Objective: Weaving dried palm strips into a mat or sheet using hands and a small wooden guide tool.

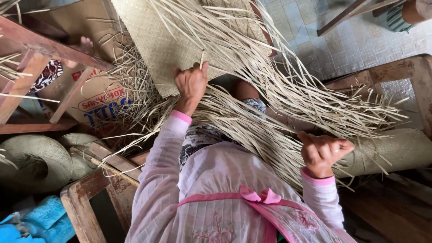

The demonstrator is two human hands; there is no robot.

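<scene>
While the woven mat fills the upper middle of the frame, the left hand pinches a single pale straw strip at its lower edge. The right hand, at the lower right, is closed around loose straw strands fanning across the centre. A woven hat lies at the left.
</scene>
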